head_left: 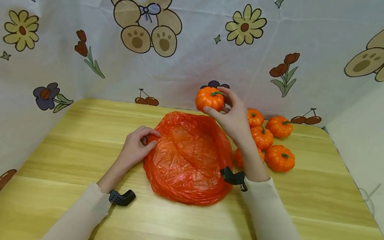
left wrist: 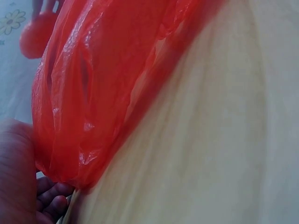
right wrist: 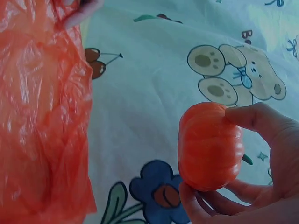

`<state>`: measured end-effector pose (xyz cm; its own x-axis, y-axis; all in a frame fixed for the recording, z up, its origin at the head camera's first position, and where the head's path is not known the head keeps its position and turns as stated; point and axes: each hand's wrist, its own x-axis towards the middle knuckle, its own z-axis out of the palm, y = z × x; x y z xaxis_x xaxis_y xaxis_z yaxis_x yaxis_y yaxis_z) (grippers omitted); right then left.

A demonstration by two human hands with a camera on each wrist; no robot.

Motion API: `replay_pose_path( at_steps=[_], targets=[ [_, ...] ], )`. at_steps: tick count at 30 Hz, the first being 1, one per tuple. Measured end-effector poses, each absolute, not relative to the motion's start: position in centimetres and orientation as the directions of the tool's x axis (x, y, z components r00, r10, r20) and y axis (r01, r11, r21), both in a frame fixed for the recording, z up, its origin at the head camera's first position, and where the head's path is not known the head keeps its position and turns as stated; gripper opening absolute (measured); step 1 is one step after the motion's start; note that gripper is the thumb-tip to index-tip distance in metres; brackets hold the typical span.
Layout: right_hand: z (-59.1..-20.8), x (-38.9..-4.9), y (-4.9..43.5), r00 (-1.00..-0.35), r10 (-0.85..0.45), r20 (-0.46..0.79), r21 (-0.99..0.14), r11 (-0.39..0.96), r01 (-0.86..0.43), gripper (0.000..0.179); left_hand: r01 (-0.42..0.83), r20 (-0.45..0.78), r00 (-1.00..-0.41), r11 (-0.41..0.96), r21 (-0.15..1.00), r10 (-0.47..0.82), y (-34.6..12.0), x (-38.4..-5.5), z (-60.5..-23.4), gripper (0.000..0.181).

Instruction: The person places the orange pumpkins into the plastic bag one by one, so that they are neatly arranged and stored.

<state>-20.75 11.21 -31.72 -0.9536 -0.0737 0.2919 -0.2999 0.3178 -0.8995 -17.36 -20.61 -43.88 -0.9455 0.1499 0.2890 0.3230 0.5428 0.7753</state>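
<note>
My right hand (head_left: 232, 116) holds a small orange pumpkin (head_left: 209, 99) with a green stem, thumb on one side and fingers on the other. It is raised above the far rim of a red plastic bag (head_left: 188, 197). In the right wrist view the pumpkin (right wrist: 210, 147) sits between thumb and fingers, apart from the bag (right wrist: 44, 116). The bag stands on the table with its mouth spread wide, showing its crinkled inside. At its left rim, my left hand (head_left: 136, 146) pinches the plastic between thumb and fingers. The left wrist view shows the bag's outer side (left wrist: 98, 102) close up.
Several more orange pumpkins (head_left: 280, 158) lie in a cluster right of the bag, partly behind my right forearm. The wooden table (head_left: 79, 146) meets a printed cloth (head_left: 195, 55) at its back edge. A black wrist camera (head_left: 233, 175) overlaps the bag's right side.
</note>
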Motion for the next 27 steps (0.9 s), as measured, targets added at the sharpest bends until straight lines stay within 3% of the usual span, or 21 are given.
replay_pose_path(
  at_steps=[20, 27],
  targets=[
    [-35.2, -21.6, 5.8, -0.935, -0.253, 0.248, -0.875, 0.355, -0.328, 0.07, 0.326, 0.295, -0.944, 0.545, 0.773, 0.146, -20.8, -17.3, -43.7, 0.023],
    [-36.8, -21.7, 5.0, -0.931, -0.331, 0.152, -0.849, 0.438, -0.295, 0.072, 0.318, 0.284, -0.947, 0.535, 0.782, 0.148, -20.6, -17.4, -43.6, 0.022]
  ],
)
